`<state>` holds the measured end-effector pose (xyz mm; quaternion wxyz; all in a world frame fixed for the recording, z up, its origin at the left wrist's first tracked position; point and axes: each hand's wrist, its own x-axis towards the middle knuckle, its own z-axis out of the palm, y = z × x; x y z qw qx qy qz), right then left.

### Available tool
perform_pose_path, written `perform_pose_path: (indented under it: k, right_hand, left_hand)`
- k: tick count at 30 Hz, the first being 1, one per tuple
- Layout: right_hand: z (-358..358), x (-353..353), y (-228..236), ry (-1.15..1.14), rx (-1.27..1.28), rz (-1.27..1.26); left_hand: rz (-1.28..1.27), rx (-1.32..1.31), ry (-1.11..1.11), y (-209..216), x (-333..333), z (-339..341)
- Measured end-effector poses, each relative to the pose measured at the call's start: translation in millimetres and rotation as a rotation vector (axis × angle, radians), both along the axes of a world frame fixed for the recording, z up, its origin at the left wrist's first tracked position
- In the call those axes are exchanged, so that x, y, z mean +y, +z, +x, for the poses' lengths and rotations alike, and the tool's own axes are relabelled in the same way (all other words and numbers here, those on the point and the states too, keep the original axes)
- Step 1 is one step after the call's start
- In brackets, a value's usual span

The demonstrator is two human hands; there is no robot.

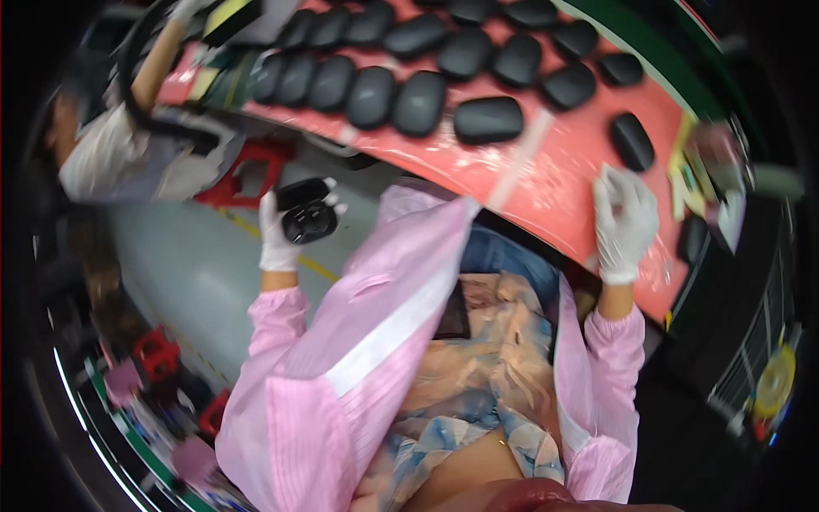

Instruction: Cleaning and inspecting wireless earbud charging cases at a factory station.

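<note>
My left hand (280, 232), in a white glove, holds an earbud charging case (309, 224) away from the table, over the floor. The black case has its lid raised, and its glossy inside faces up. My right hand (625, 224), also gloved in white, is at the right part of the red mat (563, 162). Its fingers are curled together; whether anything small is between them is hidden. Just beyond it lies a closed black case (631, 142). Several more closed black cases (420, 104) stand in rows along the mat's far left and middle.
At the left, another person's arm (158, 72) and pale sleeve are beside the table. A red stool (252, 173) stands on the grey floor beneath. Yellow and pale items (689, 183) and a dark case-like object (692, 239) lie at the mat's right edge.
</note>
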<state>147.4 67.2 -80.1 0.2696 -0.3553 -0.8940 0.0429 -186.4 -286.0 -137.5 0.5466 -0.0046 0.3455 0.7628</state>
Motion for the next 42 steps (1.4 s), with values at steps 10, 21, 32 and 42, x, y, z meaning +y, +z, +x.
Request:
perform_pose_path:
  k: [10,21,32,42]
  right_hand:
    - [-2,-12,-4,0.168,-0.146,-0.053]
    - [-4,-15,-5,0.120,-0.068,-0.168]
    - [49,82,93,-0.068,0.428,-0.035]
    - [84,216,106,-0.163,-0.207,0.220]
  left_hand:
    - [0.064,-0.271,1.047,-79,-24,-241]
    - [-0.600,0.337,0.768,-81,-10,-217]
    - [0.266,0.360,-0.007,102,44,-26]
    - [0.434,0.385,-0.060,155,253,80]
